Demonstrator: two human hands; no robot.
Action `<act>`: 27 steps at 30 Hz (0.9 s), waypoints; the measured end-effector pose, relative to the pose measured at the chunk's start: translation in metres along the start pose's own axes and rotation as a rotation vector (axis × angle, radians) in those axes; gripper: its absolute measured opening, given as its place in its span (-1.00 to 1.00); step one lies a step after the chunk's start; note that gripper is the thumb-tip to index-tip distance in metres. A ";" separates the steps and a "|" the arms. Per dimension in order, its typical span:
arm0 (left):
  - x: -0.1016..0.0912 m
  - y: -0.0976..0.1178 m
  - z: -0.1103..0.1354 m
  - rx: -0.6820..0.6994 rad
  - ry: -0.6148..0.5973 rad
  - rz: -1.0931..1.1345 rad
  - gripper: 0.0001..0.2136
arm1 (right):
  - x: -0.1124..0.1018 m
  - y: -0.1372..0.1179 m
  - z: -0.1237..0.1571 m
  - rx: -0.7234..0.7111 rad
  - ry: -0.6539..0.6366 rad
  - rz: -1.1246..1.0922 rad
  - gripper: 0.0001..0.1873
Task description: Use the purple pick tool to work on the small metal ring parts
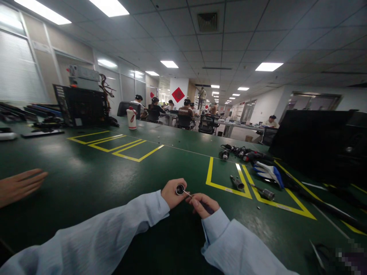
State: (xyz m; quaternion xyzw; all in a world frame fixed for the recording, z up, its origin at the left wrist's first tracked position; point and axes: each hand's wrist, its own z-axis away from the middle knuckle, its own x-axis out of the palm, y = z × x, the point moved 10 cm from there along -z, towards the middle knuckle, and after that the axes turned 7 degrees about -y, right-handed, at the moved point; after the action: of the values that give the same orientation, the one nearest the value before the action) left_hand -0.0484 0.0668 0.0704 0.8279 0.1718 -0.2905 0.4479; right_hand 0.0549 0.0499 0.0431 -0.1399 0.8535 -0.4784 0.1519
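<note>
My left hand (172, 193) is closed round a small round metal part (180, 189), holding it just above the green table (86, 179). My right hand (204, 205) pinches a thin screwdriver (189, 195) whose tip meets the round part. Both forearms wear light blue sleeves and rest near the table's front edge.
Another person's open hand (20, 185) lies on the table at far left. Small metal parts (237, 183) and a blue-white glove (268, 172) lie in yellow-taped boxes at right. A black computer case (82, 105), a white bottle (131, 118) and a large black box (318, 141) stand further off. People sit at far desks.
</note>
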 end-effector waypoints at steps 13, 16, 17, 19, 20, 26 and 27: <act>-0.003 -0.003 0.002 -0.018 0.036 0.025 -0.78 | -0.011 -0.004 0.003 0.042 0.043 -0.073 -0.69; -0.003 -0.002 0.001 -0.004 0.006 0.007 -0.80 | -0.019 -0.015 0.004 -0.033 0.064 -0.045 -0.68; -0.002 -0.002 0.000 -0.003 -0.008 0.009 -0.82 | -0.021 -0.018 0.005 -0.065 0.076 -0.011 -0.68; -0.001 -0.004 0.000 -0.014 -0.024 0.022 -0.85 | -0.025 -0.026 0.007 -0.144 0.123 0.114 -0.72; -0.001 -0.005 -0.001 -0.024 -0.026 0.030 -0.86 | -0.025 -0.031 0.008 -0.190 0.154 0.196 -0.76; 0.012 0.008 0.002 -0.024 -0.066 0.097 -0.79 | -0.013 -0.030 0.006 -0.281 0.202 0.498 -0.72; 0.014 0.011 0.003 -0.030 -0.062 0.107 -0.77 | -0.011 -0.028 0.005 -0.276 0.191 0.508 -0.66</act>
State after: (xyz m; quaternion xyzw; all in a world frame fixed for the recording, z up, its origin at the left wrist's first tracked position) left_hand -0.0325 0.0584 0.0672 0.8198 0.1177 -0.2888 0.4803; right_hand 0.0696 0.0363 0.0666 0.1044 0.9286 -0.3154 0.1651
